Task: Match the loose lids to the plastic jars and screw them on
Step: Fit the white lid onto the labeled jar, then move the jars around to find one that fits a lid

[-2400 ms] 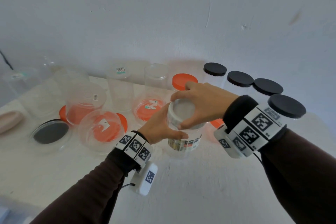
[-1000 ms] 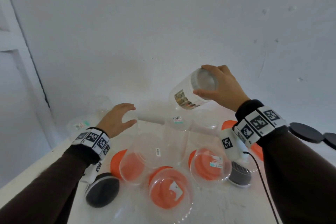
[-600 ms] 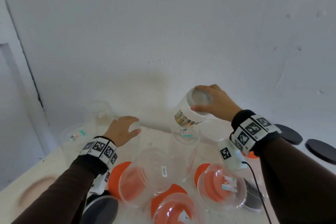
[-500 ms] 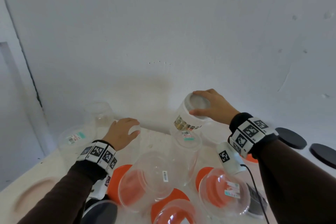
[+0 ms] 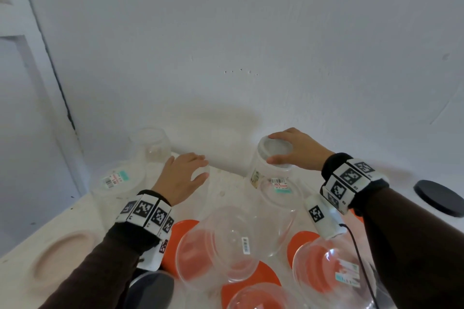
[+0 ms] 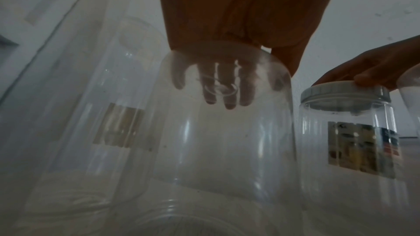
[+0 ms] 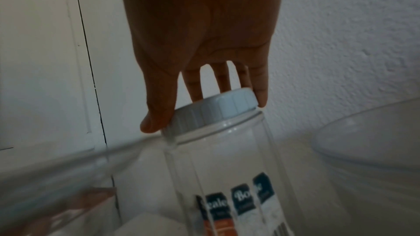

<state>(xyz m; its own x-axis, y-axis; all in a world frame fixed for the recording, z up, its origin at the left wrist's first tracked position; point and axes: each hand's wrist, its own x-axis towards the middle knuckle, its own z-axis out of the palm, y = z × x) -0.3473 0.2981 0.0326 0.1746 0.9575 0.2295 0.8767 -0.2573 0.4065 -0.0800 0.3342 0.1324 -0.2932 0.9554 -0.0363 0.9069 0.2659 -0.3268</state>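
A clear jar [image 5: 261,173] with a printed label and a white ribbed lid [image 5: 278,150] stands upright by the wall. My right hand [image 5: 273,148] grips that lid from above; in the right wrist view my thumb and fingers [image 7: 261,96] curl round the white lid [image 7: 218,112]. Whether the jar's base touches the table I cannot tell. My left hand [image 5: 202,168] sits over a lidless clear jar [image 5: 198,190]. In the left wrist view its fingers [image 6: 227,96] drape over the top of that clear jar [image 6: 225,141] and show through the plastic.
Several clear jars stand upside down over orange lids [image 5: 261,281] in front. Black lids lie at the right [image 5: 439,198] and near my left sleeve [image 5: 150,291]. A pinkish lid [image 5: 60,256] lies at the left. More clear jars [image 5: 153,143] stand by the wall.
My right hand has carried the white-lidded jar up, tilted, then lowered it upright near the wall. My left hand let go of it and moved left onto a clear jar.
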